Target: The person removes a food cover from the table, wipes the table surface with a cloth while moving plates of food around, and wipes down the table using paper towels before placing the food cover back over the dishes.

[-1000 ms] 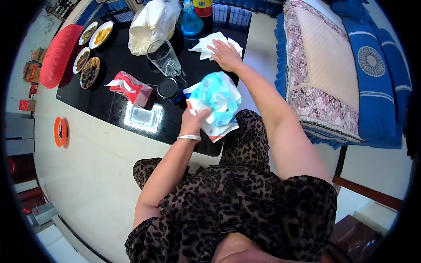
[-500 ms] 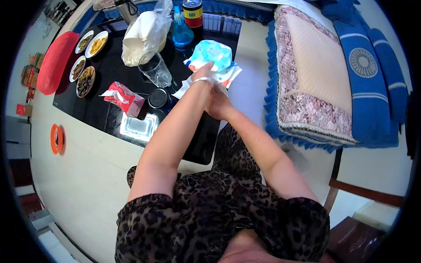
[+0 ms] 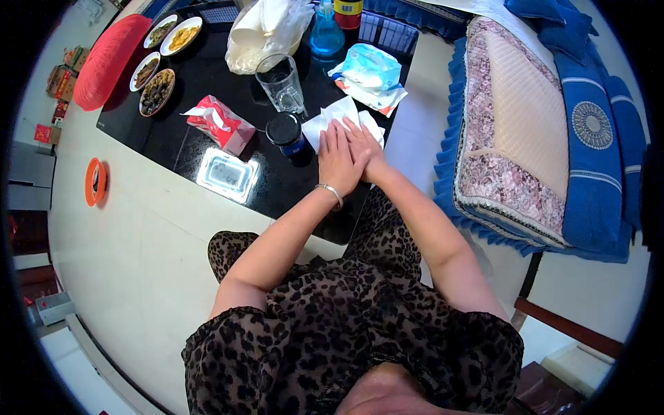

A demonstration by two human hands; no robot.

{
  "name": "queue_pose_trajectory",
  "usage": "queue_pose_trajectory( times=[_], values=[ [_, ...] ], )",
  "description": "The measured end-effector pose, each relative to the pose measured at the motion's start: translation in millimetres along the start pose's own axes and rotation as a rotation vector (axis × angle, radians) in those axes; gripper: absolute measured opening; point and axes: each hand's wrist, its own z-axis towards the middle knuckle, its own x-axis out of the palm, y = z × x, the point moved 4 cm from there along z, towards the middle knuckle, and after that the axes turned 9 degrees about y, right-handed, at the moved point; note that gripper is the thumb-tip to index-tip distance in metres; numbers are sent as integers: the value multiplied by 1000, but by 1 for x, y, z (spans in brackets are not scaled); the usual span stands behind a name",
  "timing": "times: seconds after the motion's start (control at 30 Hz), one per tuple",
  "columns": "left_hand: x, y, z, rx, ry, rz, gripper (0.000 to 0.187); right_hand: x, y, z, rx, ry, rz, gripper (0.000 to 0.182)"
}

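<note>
White tissue or cloth (image 3: 341, 109) lies on the black glossy table (image 3: 277, 200) near its right edge. My left hand (image 3: 337, 160), with a bracelet at the wrist, rests on its lower part with fingers stretched out. Pressed beside it, my right hand (image 3: 366, 151) also lies on the white sheet, fingers extended. Just beyond sits a blue-and-white wipes pack (image 3: 372, 68) on a printed wrapper. A dark-lidded jar (image 3: 284, 131) stands left of my hands, and a glass pitcher (image 3: 281, 83) behind it.
A red tissue pack (image 3: 220, 124), several dishes of food (image 3: 158, 91), a plastic bag (image 3: 266, 41) and a blue spray bottle (image 3: 326, 34) are on the table. A red stool (image 3: 111, 62) stands left, an orange bowl (image 3: 95, 182) lower left, a sofa (image 3: 519, 138) right.
My left hand has left the wipes pack and come back toward me. Both hands now lie side by side with fingers spread out on the white sheet. The view has shifted.
</note>
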Motion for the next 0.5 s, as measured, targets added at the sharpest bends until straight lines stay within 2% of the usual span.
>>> queue_pose_trajectory(
  times=[0.03, 0.07, 0.13, 0.2, 0.23, 0.27, 0.33, 0.5],
  values=[
    [1, 2, 5, 12, -35, -24, 80, 2, -4, 6, -12, -5, -30, 69],
    [3, 4, 11, 23, -65, -51, 79, 10, -10, 13, -20, -103, -139, 63],
    [1, 10, 39, -68, -56, -1, 78, 9, -22, 38, -18, -191, -232, 63],
    [3, 16, 61, -157, -91, 59, 79, 3, -29, 52, -29, -215, -111, 62],
    [4, 18, 65, -133, -89, 73, 79, 7, -33, 57, -115, -328, 15, 71],
    [5, 21, 65, -109, -83, 87, 79, 18, -40, 55, -91, -280, 13, 68],
    [8, 21, 52, -59, -48, 82, 80, -8, -17, 41, -43, -182, 20, 63],
    [0, 5, -10, 62, 56, 35, 83, 8, 8, -2, 7, -146, 79, 66]
  ],
)
